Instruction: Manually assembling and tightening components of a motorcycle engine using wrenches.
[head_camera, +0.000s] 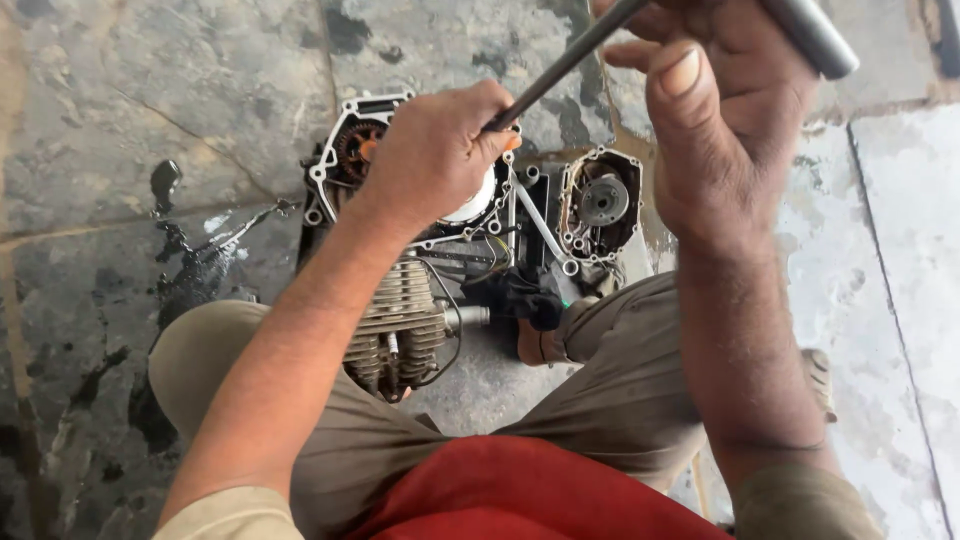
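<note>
Grey metal, oily and finned, makes up the engine lying on the stained stone floor between the person's knees; everything else is placed from it. The left hand rests on top of the engine's open crankcase, fingers curled tight and pressed together around the lower end of a long dark steel rod. The rod slants up and away from the engine toward the right hand, which is raised well above the engine and nearer the camera, fingers wrapped closed around a thick grey bar, thumb laid flat along the side. Just right of the engine lies a detached side cover with a round hub inside. A silver spanner lies between the engine and that cover. Left of the engine, a black oil spill spreads over the floor.
</note>
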